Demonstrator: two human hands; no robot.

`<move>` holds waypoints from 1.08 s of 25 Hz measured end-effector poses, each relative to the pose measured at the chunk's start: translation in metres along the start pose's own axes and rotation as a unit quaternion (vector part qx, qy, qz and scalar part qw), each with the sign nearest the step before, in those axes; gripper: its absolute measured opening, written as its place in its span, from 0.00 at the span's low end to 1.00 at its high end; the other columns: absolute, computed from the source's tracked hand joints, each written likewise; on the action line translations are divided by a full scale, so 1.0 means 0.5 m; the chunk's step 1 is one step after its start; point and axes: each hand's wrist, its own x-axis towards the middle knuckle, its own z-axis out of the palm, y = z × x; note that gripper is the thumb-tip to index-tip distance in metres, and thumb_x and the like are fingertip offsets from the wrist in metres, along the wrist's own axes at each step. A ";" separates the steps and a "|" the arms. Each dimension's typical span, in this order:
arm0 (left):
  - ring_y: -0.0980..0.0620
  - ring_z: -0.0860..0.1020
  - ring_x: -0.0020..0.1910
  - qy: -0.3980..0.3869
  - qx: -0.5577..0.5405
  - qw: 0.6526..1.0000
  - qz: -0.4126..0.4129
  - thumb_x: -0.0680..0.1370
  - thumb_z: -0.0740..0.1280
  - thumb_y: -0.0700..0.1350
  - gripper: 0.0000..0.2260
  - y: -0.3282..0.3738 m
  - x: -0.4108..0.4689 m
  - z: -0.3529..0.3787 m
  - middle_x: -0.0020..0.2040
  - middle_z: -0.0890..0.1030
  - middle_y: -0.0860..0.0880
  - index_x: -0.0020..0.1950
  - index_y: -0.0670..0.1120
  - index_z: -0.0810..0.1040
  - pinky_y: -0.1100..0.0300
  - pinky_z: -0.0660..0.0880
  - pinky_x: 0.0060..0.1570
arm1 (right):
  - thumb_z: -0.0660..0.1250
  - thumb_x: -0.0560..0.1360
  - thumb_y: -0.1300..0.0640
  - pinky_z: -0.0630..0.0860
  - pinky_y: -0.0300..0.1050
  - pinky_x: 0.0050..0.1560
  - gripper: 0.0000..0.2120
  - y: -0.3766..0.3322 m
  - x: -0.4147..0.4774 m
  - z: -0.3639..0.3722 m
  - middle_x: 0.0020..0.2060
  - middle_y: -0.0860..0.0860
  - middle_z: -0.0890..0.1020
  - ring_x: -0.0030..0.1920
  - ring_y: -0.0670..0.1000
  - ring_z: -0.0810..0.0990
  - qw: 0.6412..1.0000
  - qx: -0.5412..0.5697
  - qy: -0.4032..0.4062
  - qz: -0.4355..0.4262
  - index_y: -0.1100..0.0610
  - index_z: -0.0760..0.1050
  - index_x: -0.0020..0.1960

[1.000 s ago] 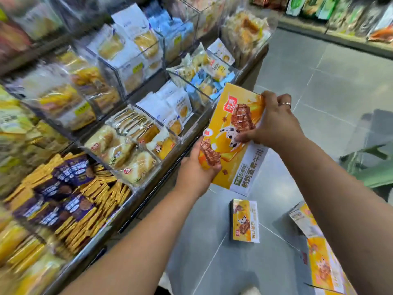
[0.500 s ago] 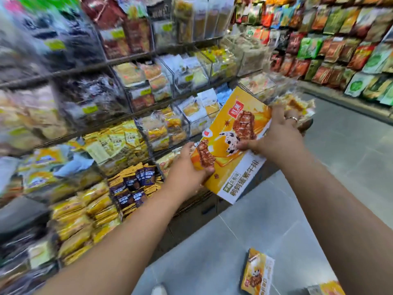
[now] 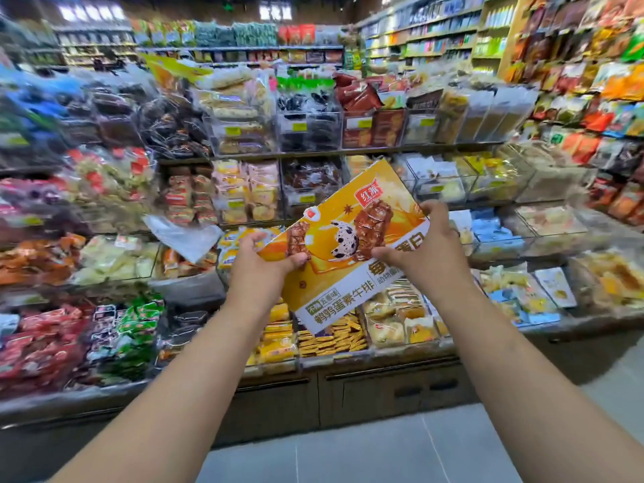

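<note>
nearest the camera, two bare forearms reach forward. the left hand (image 3: 265,270) grips the lower left edge of an orange snack carton (image 3: 343,277), thumb on the printed face and the other fingers curled out of sight behind. the right hand (image 3: 427,254) pinches the right edge, its thumb also on the face. the carton is in the air, tilted, at chest height and in front of the display rack, touching nothing else. just behind it lie bins of yellow bars (image 3: 331,334) and clear bins of wrapped cakes (image 3: 244,200); wall shelves (image 3: 244,40) stand far back. the step looks like bringing the carton to the rack for stocking. the next move likely calls for picking a bin and freeing one hand to open it.
</note>
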 end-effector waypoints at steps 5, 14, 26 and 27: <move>0.50 0.80 0.49 0.081 -0.058 0.995 -0.009 0.67 0.79 0.40 0.32 0.011 -0.029 -0.250 0.55 0.79 0.49 0.64 0.53 0.67 0.54 0.79 0.44 | 0.81 0.59 0.41 0.74 0.55 0.57 0.45 -0.164 -0.081 0.132 0.59 0.53 0.74 0.59 0.57 0.74 0.997 0.002 -0.044 -0.056 0.46 0.60 0.68; 0.49 0.78 0.56 0.235 0.072 0.969 0.022 0.67 0.79 0.49 0.32 -0.003 -0.139 -0.755 0.61 0.77 0.50 0.66 0.57 0.67 0.46 0.78 0.54 | 0.81 0.58 0.40 0.76 0.59 0.57 0.47 -0.498 -0.329 0.436 0.60 0.58 0.73 0.60 0.60 0.75 0.977 0.053 -0.177 -0.107 0.55 0.57 0.64; 0.48 0.77 0.56 0.425 0.208 0.881 -0.017 0.66 0.80 0.51 0.30 -0.080 -0.342 -1.195 0.62 0.74 0.50 0.61 0.65 0.68 0.47 0.76 0.57 | 0.81 0.61 0.46 0.74 0.49 0.51 0.51 -0.781 -0.623 0.722 0.55 0.56 0.77 0.53 0.59 0.78 0.894 0.078 -0.350 -0.269 0.39 0.48 0.70; 0.48 0.77 0.55 0.436 0.208 0.875 -0.026 0.66 0.80 0.51 0.29 -0.088 -0.353 -1.226 0.61 0.74 0.50 0.59 0.66 0.68 0.46 0.77 0.56 | 0.81 0.61 0.46 0.76 0.51 0.52 0.50 -0.799 -0.640 0.751 0.55 0.56 0.77 0.52 0.59 0.78 0.886 0.085 -0.362 -0.276 0.39 0.49 0.68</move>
